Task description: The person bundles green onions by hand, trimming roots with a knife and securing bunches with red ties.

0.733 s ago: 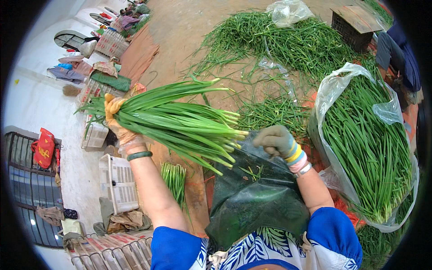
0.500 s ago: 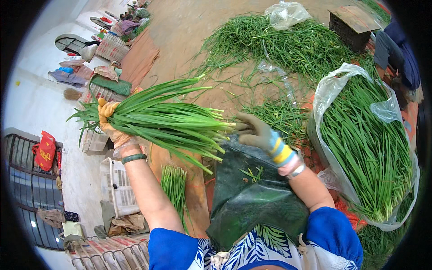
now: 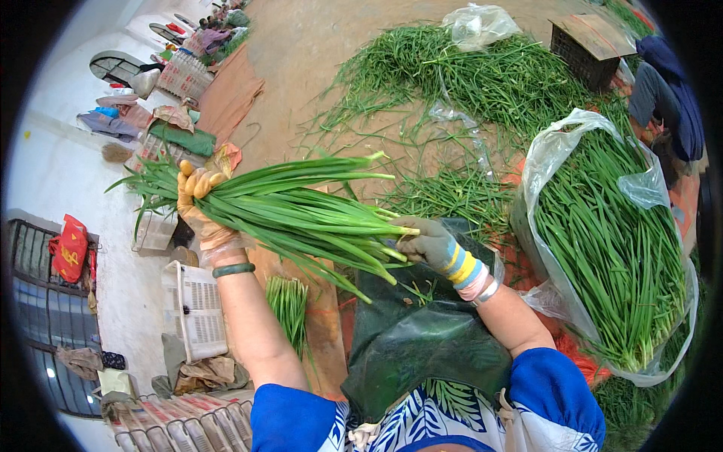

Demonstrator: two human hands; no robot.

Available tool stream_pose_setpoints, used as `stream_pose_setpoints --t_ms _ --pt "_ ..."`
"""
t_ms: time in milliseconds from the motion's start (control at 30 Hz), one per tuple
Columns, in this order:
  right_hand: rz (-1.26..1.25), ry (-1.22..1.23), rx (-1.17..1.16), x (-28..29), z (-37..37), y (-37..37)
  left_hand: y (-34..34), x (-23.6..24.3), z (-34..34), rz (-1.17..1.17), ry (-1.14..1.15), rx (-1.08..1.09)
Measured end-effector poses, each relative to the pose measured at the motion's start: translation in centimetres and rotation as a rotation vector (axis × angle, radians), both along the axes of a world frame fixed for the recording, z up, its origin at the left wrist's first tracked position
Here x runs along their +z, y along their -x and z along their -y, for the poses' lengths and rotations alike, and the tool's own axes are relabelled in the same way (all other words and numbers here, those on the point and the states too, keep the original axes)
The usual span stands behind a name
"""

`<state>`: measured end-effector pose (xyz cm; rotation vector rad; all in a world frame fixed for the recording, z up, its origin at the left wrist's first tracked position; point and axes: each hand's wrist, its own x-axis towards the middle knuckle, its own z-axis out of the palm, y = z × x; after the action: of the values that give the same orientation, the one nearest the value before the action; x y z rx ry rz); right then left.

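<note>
My left hand (image 3: 197,197), in an orange-tan glove, is wrapped round the leafy end of a bunch of garlic chives (image 3: 301,207). The bunch lies sideways in the air, pale stem ends toward the right. At those ends my right hand (image 3: 431,245), in a grey glove with striped cuff, has its fingers closed on some stems; the fingertips are partly hidden. Below the bunch, a dark green plastic apron (image 3: 422,346) covers my lap, with a few leaf scraps on it. A smaller bundle of chives (image 3: 286,309) lies on a brown board (image 3: 324,339) beside my left forearm.
At right stands a clear plastic bag (image 3: 538,169) packed with chives. A large loose heap of chives (image 3: 482,71) spreads over the floor ahead, near a dark crate (image 3: 584,64). A person (image 3: 670,98) sits at far right. White crates (image 3: 199,313) line the left wall.
My right hand has come in against the stem ends and closed on them. The bunch and my left hand have shifted slightly right, with the left fingers gripping differently.
</note>
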<state>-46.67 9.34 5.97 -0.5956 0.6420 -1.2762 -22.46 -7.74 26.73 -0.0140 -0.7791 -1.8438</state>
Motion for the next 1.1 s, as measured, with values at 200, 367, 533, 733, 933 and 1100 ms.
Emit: stream_pose_setpoints --t_ms 200,367,533,733,933,1100 --pt "-0.147 -0.011 0.004 1.2 -1.1 3.6 0.4 -0.4 -0.2 0.03 0.003 0.044" --pt "-1.572 -0.01 -0.439 -6.1 -0.3 9.6 -1.2 2.7 0.3 -0.133 0.057 -0.124" --pt "-1.085 0.385 -0.417 4.0 0.6 1.6 -1.9 3.3 0.1 -0.05 0.133 -0.115" --pt "-0.775 0.545 -0.246 4.6 2.3 -1.6 -0.6 3.9 -1.2 -0.003 0.187 -0.11" --pt "-0.254 0.063 0.135 4.0 2.5 2.2 0.0 3.0 -3.5 0.115 0.147 0.004" --pt "-0.653 0.231 -0.074 -2.2 5.5 4.5 -1.2 5.1 -3.6 -0.043 0.164 -0.223"
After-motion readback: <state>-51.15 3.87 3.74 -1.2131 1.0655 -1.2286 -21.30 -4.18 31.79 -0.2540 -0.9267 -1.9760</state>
